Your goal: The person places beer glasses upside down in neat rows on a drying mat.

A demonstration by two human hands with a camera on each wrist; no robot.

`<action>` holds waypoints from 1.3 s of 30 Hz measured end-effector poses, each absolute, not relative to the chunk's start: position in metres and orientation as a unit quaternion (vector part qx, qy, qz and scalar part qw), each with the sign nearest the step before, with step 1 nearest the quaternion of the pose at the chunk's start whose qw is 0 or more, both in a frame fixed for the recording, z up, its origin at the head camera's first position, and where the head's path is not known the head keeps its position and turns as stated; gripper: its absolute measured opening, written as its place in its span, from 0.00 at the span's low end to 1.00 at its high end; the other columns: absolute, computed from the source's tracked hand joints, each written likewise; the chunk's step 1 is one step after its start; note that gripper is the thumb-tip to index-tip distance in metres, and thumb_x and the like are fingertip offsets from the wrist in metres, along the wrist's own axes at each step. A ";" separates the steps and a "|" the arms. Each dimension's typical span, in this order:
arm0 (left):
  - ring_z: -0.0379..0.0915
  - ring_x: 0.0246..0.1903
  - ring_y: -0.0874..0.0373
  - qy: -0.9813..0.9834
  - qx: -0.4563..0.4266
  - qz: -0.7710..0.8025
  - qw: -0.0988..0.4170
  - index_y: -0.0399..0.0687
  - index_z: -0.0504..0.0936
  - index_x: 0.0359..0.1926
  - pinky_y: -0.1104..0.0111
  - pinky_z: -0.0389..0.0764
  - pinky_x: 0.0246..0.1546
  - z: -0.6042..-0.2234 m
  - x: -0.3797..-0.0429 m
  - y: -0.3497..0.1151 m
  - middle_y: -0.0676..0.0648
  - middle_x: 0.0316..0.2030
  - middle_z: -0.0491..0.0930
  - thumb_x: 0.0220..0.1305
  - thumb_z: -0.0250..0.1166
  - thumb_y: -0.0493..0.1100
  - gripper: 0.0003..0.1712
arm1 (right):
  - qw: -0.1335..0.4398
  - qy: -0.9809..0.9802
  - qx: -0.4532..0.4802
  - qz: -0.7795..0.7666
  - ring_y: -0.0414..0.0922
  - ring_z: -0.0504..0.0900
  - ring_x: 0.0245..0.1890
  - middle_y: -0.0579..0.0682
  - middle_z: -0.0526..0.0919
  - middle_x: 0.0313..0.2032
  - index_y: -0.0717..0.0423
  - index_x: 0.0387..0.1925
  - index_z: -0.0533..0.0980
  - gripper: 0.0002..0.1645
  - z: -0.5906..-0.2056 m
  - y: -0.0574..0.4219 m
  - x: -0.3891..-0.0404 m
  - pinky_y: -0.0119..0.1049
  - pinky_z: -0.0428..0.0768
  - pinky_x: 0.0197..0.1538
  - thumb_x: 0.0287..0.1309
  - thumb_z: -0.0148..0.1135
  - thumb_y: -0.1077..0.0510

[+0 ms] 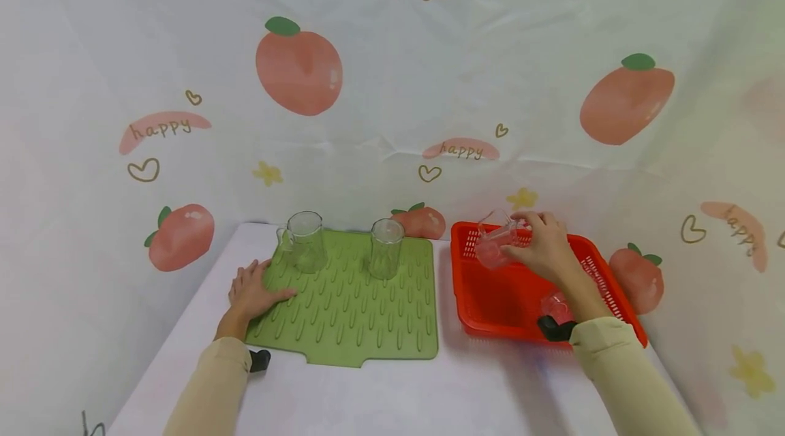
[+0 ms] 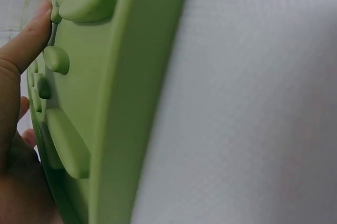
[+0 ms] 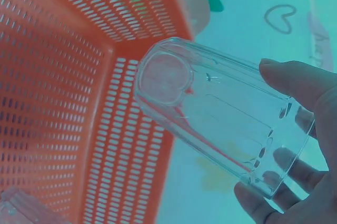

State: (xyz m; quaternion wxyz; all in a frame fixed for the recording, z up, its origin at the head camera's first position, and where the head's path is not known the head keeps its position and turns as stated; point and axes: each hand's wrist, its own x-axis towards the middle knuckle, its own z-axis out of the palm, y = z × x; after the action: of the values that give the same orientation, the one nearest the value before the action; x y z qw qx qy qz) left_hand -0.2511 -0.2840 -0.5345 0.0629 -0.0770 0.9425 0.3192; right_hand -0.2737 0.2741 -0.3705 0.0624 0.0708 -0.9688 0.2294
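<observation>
Red-tinged and clear, the cup (image 3: 224, 116) tilts over the basket (image 1: 458, 279), gripped by our right hand (image 1: 542, 248); we judge the step a carry, and the next move calls for a firm hold clear of the rim. Its sides look faceted, its base rounded. A second cup (image 1: 555, 306) lies inside the basket. Left of the basket, a third cup (image 1: 306, 245) and fourth cup (image 1: 386, 251) stand on the mat (image 1: 343, 320), our left hand (image 1: 251, 293) relaxed at its edge, well apart from the right

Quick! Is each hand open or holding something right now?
Left hand: open, touching the green mat.
Right hand: closed, holding a clear glass.
</observation>
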 end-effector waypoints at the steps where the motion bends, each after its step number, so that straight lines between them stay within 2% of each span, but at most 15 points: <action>1: 0.24 0.77 0.22 0.942 -0.078 0.321 0.064 0.39 0.47 0.80 0.28 0.36 0.73 -0.534 -0.251 -0.283 0.26 0.78 0.37 0.55 0.74 0.66 0.66 | 0.069 -0.967 0.074 0.233 0.68 0.62 0.62 0.70 0.67 0.64 0.53 0.67 0.69 0.40 -0.370 0.274 -0.272 0.68 0.75 0.56 0.55 0.76 0.52; 10: 0.23 0.77 0.23 0.940 -0.080 0.326 0.066 0.38 0.47 0.80 0.28 0.35 0.73 -0.534 -0.251 -0.283 0.26 0.79 0.36 0.55 0.74 0.65 0.66 | 0.125 -0.944 0.121 0.279 0.67 0.63 0.63 0.68 0.69 0.61 0.56 0.63 0.70 0.37 -0.370 0.267 -0.261 0.68 0.72 0.57 0.54 0.77 0.57; 17: 0.25 0.77 0.23 0.938 -0.075 0.335 0.051 0.37 0.50 0.79 0.28 0.36 0.72 -0.535 -0.251 -0.285 0.25 0.78 0.39 0.53 0.74 0.66 0.66 | 0.150 -0.925 0.144 0.318 0.64 0.65 0.62 0.64 0.72 0.60 0.55 0.62 0.71 0.37 -0.364 0.250 -0.253 0.66 0.72 0.58 0.52 0.79 0.58; 23: 0.23 0.77 0.23 0.940 -0.074 0.326 0.061 0.37 0.49 0.79 0.29 0.35 0.73 -0.534 -0.251 -0.286 0.25 0.78 0.37 0.57 0.71 0.65 0.63 | 0.153 -0.911 0.167 0.344 0.60 0.69 0.61 0.60 0.72 0.60 0.54 0.62 0.71 0.37 -0.361 0.234 -0.247 0.63 0.75 0.58 0.52 0.79 0.58; 27: 0.23 0.77 0.22 0.940 -0.075 0.327 0.067 0.37 0.49 0.79 0.29 0.35 0.73 -0.535 -0.251 -0.285 0.25 0.78 0.37 0.60 0.70 0.64 0.61 | 0.156 -0.904 0.179 0.355 0.55 0.70 0.58 0.57 0.74 0.58 0.54 0.61 0.72 0.38 -0.363 0.224 -0.244 0.56 0.76 0.55 0.51 0.80 0.56; 34: 0.22 0.77 0.23 0.937 -0.076 0.336 0.063 0.37 0.49 0.79 0.29 0.33 0.73 -0.536 -0.254 -0.287 0.26 0.78 0.37 0.65 0.66 0.61 0.56 | 0.134 -0.892 0.186 0.389 0.51 0.72 0.56 0.54 0.74 0.57 0.51 0.63 0.71 0.38 -0.366 0.207 -0.236 0.42 0.86 0.46 0.52 0.79 0.54; 36: 0.21 0.77 0.23 0.935 -0.078 0.340 0.063 0.38 0.49 0.79 0.29 0.32 0.73 -0.536 -0.254 -0.287 0.27 0.79 0.37 0.68 0.64 0.61 0.54 | 0.126 -0.888 0.186 0.401 0.50 0.73 0.56 0.53 0.74 0.57 0.50 0.63 0.71 0.39 -0.366 0.202 -0.232 0.42 0.87 0.47 0.52 0.79 0.55; 39: 0.21 0.77 0.24 0.933 -0.080 0.344 0.066 0.38 0.49 0.79 0.29 0.32 0.73 -0.534 -0.251 -0.284 0.27 0.79 0.37 0.71 0.62 0.59 0.50 | 0.115 -0.880 0.191 0.420 0.49 0.74 0.57 0.52 0.74 0.58 0.50 0.64 0.70 0.39 -0.368 0.193 -0.226 0.47 0.87 0.50 0.53 0.79 0.55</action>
State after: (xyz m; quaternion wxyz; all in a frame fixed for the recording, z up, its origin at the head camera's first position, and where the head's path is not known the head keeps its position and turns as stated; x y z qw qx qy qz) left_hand -0.2510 -0.2842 -0.5336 0.0664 -0.0805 0.9332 0.3439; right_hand -0.2261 0.1933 -0.3681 0.1154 0.1913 -0.8797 0.4199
